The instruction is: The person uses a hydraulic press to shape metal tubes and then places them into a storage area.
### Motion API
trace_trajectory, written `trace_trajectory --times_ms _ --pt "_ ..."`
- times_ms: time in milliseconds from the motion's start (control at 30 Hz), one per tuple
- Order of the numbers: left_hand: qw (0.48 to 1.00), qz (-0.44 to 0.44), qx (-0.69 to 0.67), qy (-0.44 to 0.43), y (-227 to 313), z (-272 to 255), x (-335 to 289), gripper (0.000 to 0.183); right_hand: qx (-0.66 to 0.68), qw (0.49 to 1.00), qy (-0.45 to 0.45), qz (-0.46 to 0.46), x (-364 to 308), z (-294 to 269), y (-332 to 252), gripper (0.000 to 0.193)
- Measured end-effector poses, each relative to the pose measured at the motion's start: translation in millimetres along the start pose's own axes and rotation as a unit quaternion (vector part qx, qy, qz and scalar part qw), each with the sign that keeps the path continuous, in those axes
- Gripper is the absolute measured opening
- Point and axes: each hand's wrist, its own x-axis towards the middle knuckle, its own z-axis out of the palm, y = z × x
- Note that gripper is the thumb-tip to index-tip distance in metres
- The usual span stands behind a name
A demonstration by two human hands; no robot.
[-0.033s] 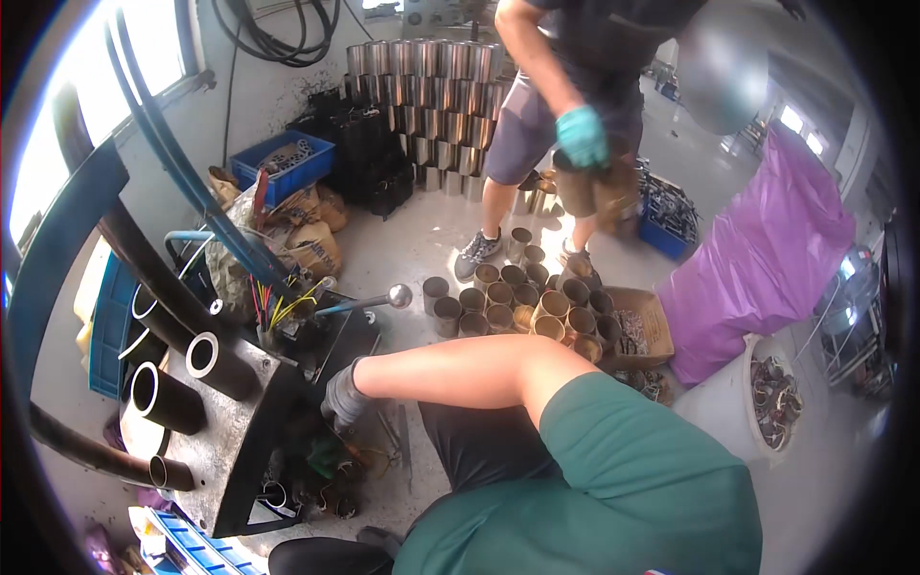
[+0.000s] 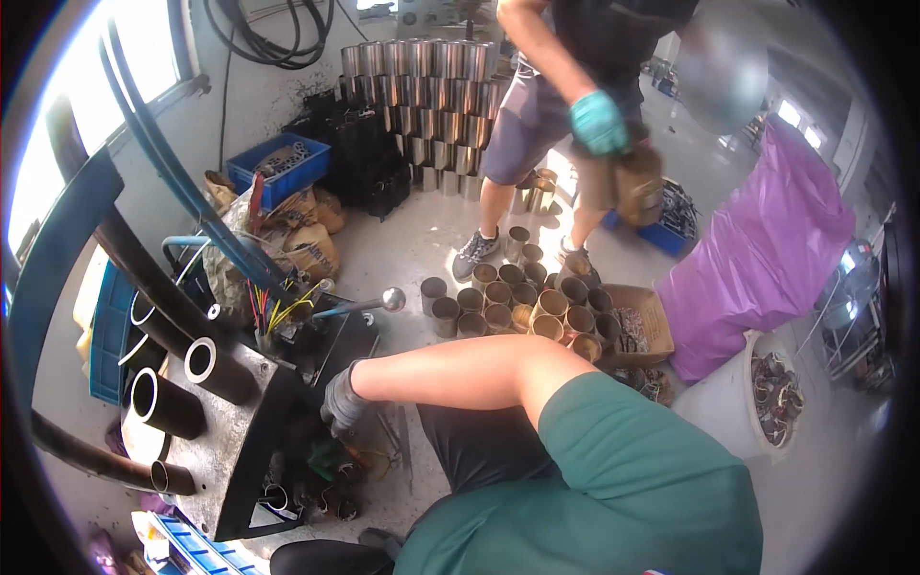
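Observation:
My right arm, in a green sleeve, reaches leftward across the view. My right hand (image 2: pixel 343 398), in a grey glove, is at the dark right side of a metal machine table (image 2: pixel 216 460); its fingers are hidden in shadow, so whether they grip anything does not show. Below it lies a dark clutter of small parts (image 2: pixel 331 470). Dark upright tubes (image 2: pixel 168 402) stand on the table. A lever with a ball end (image 2: pixel 393 299) sticks out beyond my wrist. My left hand is out of view.
A co-worker's teal-gloved hand (image 2: pixel 599 123) holds blurred brownish cylinders (image 2: pixel 637 187). Open metal cylinders (image 2: pixel 498 316) stand on the floor before me, beside a cardboard box (image 2: pixel 656 321). A purple sack (image 2: pixel 757 259) and a white bin (image 2: pixel 738 407) are at right; shiny cylinders (image 2: pixel 446 125) stack behind.
The co-worker's gloved hand and the cylinders in it have moved slightly to the right. My right hand stays at the same place by the machine.

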Motion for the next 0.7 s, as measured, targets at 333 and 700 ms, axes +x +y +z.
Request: trace_trajectory --times_ms 333,700 --pt "0.959 0.106 -0.194 0.177 136 -144 51 0.048 0.004 0.999 0.006 0.031 -42 -27 -24 0.057" --pt "0.892 0.177 -0.408 0.085 216 -119 64 0.055 0.271 0.906 0.314 -0.089 -7 -58 -65 0.064"
